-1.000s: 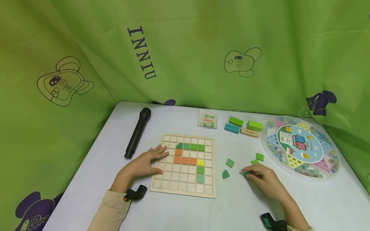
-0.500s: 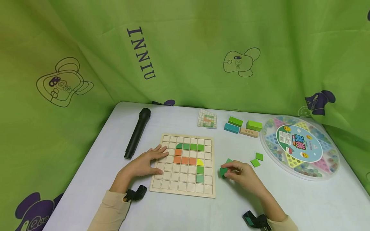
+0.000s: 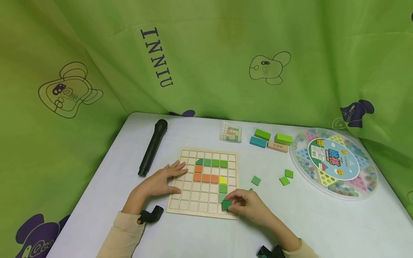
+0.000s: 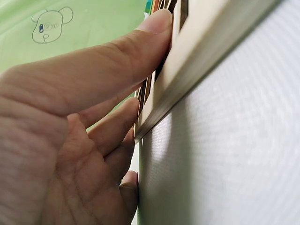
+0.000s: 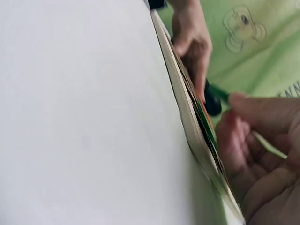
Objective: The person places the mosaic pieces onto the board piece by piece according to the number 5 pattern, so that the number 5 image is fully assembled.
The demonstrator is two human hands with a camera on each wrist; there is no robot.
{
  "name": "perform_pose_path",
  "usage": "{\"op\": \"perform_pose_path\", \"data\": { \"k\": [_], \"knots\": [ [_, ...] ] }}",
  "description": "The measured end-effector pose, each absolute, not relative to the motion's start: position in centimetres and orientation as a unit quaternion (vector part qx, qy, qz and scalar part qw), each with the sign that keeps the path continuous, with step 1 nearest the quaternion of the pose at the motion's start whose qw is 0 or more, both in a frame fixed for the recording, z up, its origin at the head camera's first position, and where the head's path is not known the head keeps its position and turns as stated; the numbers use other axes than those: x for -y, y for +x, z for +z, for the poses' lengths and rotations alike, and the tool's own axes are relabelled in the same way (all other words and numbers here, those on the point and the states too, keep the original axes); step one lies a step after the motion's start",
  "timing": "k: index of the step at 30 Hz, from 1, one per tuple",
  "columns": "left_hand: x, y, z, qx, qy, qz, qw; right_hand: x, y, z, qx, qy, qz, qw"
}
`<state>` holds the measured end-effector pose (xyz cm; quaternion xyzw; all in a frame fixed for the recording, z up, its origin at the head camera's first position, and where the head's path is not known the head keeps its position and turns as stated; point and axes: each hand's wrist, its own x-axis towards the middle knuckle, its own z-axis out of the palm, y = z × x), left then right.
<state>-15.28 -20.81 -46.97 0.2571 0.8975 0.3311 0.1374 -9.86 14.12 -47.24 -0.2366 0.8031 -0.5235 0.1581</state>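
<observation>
A wooden grid board [image 3: 193, 206] lies on the table. Green tiles [image 3: 215, 163] form a row near its top; orange tiles [image 3: 205, 178], a yellow quarter-round tile [image 3: 222, 180] and more green tiles [image 3: 223, 188] sit lower down. My left hand [image 3: 160, 183] rests at the board's left side, fingers extended and thumb on the rim; the left wrist view shows the thumb [image 4: 136, 49] over the edge. Between thumb and fingers, my right hand [image 3: 253, 207] pinches a dark green square tile [image 3: 226, 205] over the lower right cells, just below the column of tiles.
Loose green tiles [image 3: 256, 180] [image 3: 284, 181] lie right of the board, one partly hidden behind my right hand. A pattern card [image 3: 231, 132], several wooden blocks [image 3: 262, 134] and a round game box [image 3: 333, 157] are farther back. A black microphone [image 3: 153, 147] lies at the left.
My right hand has carried the dark green tile leftward from near the loose tiles to over the board's lower right part. The left hand has stayed on the board's left side.
</observation>
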Motion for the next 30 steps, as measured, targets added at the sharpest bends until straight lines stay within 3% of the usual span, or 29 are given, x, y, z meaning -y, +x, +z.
{"op": "perform_pose_path", "data": {
  "k": [9, 30],
  "knots": [
    [20.8, -15.4, -46.8, -0.896, 0.263, 0.331, 0.138, -12.7, -9.0, -48.0, -0.838, -0.301, -0.45, 0.073],
    [20.8, -15.4, -46.9, -0.893, 0.261, 0.337, 0.141, -14.3, -9.7, -47.2, -0.843, -0.26, -0.467, 0.063]
  ]
}}
